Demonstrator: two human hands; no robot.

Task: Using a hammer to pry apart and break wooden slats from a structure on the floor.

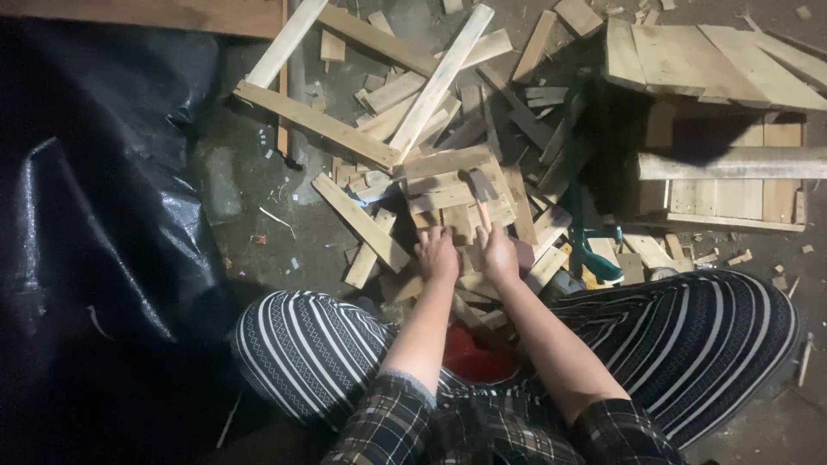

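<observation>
My left hand [438, 255] rests with curled fingers on a small wooden slat [448, 194] in a heap of pale wood scraps; whether it grips anything I cannot tell. Right beside it, my right hand [497, 254] is closed around the wooden handle of a hammer [479, 191]. The hammer's dark head is raised just above the slats in front of both hands. I sit with my legs in striped trousers [301, 344] spread around the heap.
A black plastic sheet [95, 232] covers the left side. Long battens [439, 82] cross at the top. A wooden pallet [715, 69] stands at the right, a teal-handled tool [594, 254] beside it. A red object [469, 360] lies between my legs.
</observation>
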